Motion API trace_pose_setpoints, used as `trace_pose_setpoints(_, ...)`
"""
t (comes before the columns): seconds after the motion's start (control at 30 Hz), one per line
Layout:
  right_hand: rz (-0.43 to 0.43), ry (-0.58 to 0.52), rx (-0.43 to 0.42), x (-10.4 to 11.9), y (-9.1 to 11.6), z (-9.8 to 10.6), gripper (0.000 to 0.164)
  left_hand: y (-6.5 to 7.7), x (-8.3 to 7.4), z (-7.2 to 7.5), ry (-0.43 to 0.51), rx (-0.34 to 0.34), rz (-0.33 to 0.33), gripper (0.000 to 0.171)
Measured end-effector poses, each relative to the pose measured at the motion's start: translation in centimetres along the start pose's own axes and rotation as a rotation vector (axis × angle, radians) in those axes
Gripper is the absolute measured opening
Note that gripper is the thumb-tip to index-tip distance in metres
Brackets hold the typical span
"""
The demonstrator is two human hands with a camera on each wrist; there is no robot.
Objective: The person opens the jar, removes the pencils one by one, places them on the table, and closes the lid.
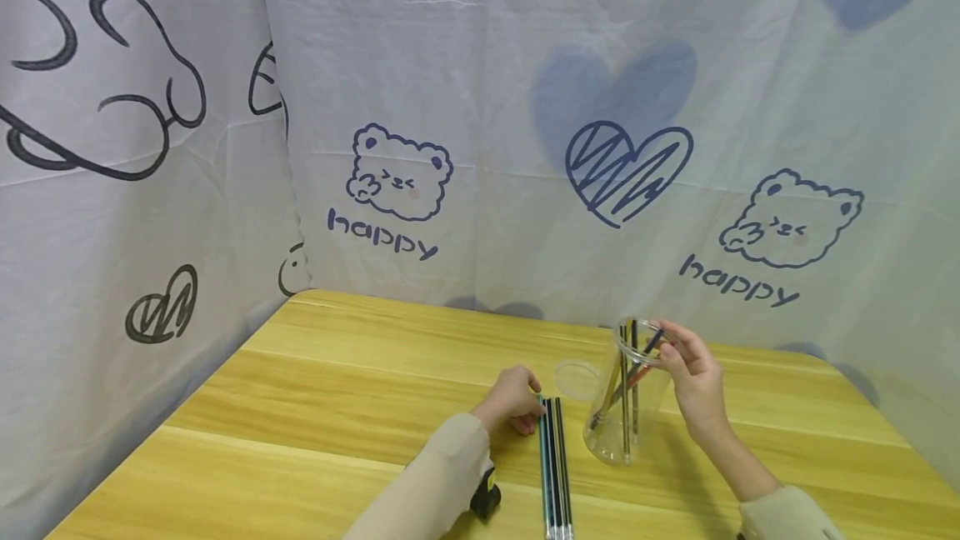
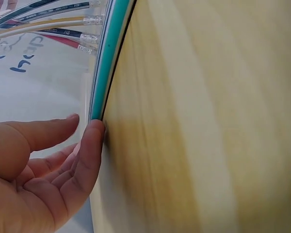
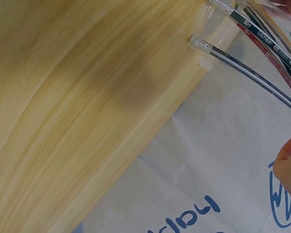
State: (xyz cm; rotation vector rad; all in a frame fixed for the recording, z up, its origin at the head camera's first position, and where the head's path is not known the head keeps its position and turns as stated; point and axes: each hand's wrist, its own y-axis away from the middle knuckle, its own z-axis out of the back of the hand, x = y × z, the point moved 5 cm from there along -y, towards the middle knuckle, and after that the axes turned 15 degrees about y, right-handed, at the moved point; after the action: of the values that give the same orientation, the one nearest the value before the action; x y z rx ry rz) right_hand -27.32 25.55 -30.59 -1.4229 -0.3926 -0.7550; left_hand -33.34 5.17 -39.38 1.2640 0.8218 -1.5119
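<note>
Several pencils lie side by side on the table, their far ends beside my left hand. A fingertip of that hand touches the end of the outermost, teal pencil in the left wrist view, while its thumb stands apart. To the right, a clear plastic jar stands upright. My right hand grips its rim, thumb at the near side. Inside the jar several pencils lean at different angles, one of them red. The right wrist view shows only part of that hand's fingers.
A clear round lid lies flat on the wooden table, just behind and left of the jar. Printed cloth hangs behind the table's far edge and along its left side. A black device sits at my left wrist.
</note>
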Motion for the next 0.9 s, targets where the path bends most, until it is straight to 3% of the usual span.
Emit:
trace_pose_setpoints(0.3,-0.03,0.0,-0.001,0.1,0.0,0.0,0.027,-0.1,-0.9,0.2,-0.095,-0.023,-0.052,0.021)
trace_pose_setpoints(0.6,-0.029,-0.011,-0.01,0.1,-0.1,-0.1,0.027,0.1,-2.3,0.2,-0.095,-0.033,-0.131,0.016)
trace_pose_setpoints(0.9,0.003,-0.01,0.007,0.1,0.0,-0.1,0.027,0.1,-3.5,0.1,-0.086,-0.05,-0.13,0.015)
